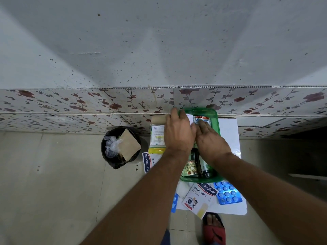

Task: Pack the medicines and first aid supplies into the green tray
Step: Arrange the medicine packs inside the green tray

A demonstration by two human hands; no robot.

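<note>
Overhead view of a packing step. The green tray point(216, 121) sits on a small white surface point(230, 135) pushed close to the floral-tiled wall, so its far rim is against the wall side and its near rim faces the person. Both hands work at the far end of the tray. The left hand point(178, 133) is laid palm down over the tray's left rim with fingers curled around a white packet point(189, 119), apparently standing it on edge to save floor space in the tray. The right hand point(211, 142) lies flat and mostly open, fingertips pressing a red and silver blister strip point(203, 119) down beside that packet; whether it actually grips the strip cannot be told from this angle. Already inside, at the near end, are a dark bottle point(206, 169) and a yellow-green sachet point(190, 169), laid lengthwise side by side.

Still outside: a cotton-bud pack point(156, 137) and a tan roll point(158, 119) left of the tray, 2 Hansaplast packs, one at the left point(147, 162) and one in front point(199, 197), and a blue tablet blister point(227, 192). A bin point(120, 147) stands on the floor. Packing appears roughly half done.
</note>
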